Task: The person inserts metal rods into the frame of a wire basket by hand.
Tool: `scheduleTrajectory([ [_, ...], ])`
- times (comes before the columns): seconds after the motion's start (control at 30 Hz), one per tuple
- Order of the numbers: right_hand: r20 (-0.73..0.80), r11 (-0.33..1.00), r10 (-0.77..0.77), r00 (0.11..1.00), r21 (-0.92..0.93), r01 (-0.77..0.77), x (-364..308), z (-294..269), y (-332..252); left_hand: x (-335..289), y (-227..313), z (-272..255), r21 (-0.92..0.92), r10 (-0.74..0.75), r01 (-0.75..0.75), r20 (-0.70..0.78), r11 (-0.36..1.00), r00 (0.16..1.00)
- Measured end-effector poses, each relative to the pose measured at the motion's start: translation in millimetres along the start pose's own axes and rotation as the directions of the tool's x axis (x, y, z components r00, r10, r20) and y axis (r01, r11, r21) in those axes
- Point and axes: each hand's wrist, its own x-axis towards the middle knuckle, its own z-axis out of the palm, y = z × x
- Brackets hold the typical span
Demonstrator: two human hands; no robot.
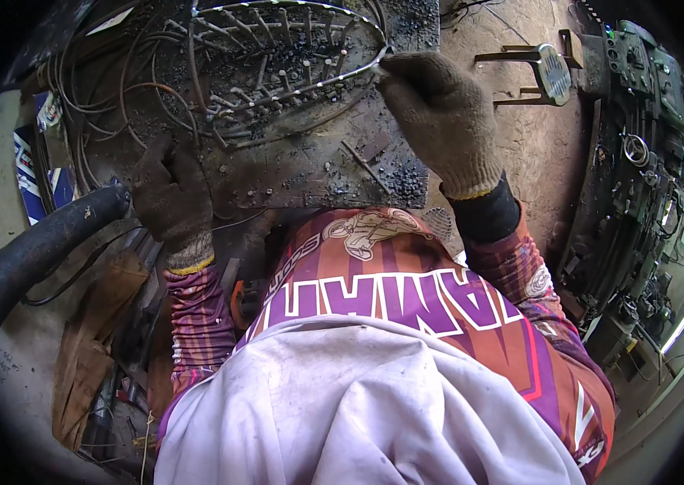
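Note:
An oval metal frame (pixel 293 87) with several short rods standing along it lies on the dark, grimy worktable (pixel 269 174). My right hand (pixel 443 113), in a brown knitted glove, is closed at the frame's right end, its thumb and fingertips meeting the rim there. My left hand (pixel 172 194), in a darker glove with a yellow cuff edge, is curled at the table's left edge near loose cables (pixel 87 105). What its fingers hold, if anything, is lost in shadow.
Dark grit and a thin rod (pixel 366 166) lie on the table. A thick dark pipe (pixel 51 250) runs beside my left hand. To the right stands a small metal stool-like piece (pixel 552 74) on the floor, with a large green machine (pixel 641 153) beyond. Brown cardboard (pixel 103 339) lies lower left.

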Motion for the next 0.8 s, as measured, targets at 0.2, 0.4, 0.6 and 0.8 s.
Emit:
scheduleTrajectory([
  [0.2, 0.04, 0.993, -0.108, 0.993, -0.046, 0.109, 9.8, 3.5, -4.6, 3.2, 2.2, -0.2, 0.026, 0.052, -0.052, -0.006, 0.998, 0.999],
  [0.4, 0.015, 0.988, -0.148, 0.989, -0.038, 0.149, 13.4, 6.4, -9.4, 4.4, 8.7, -2.6, 0.023, 0.008, -0.009, 0.015, 1.0, 1.0],
  [0.6, 0.146, 0.984, -0.102, 0.984, -0.132, 0.122, 8.9, -7.6, -12.6, 3.5, 6.6, -2.8, 0.01, -0.037, 0.037, 0.035, 0.999, 0.999],
  [0.8, 0.065, 0.977, -0.157, 0.985, -0.135, 0.165, 15.1, -4.4, -16.5, 4.9, 11.5, -2.0, 0.038, -0.026, 0.026, 0.019, 0.999, 0.999],
])
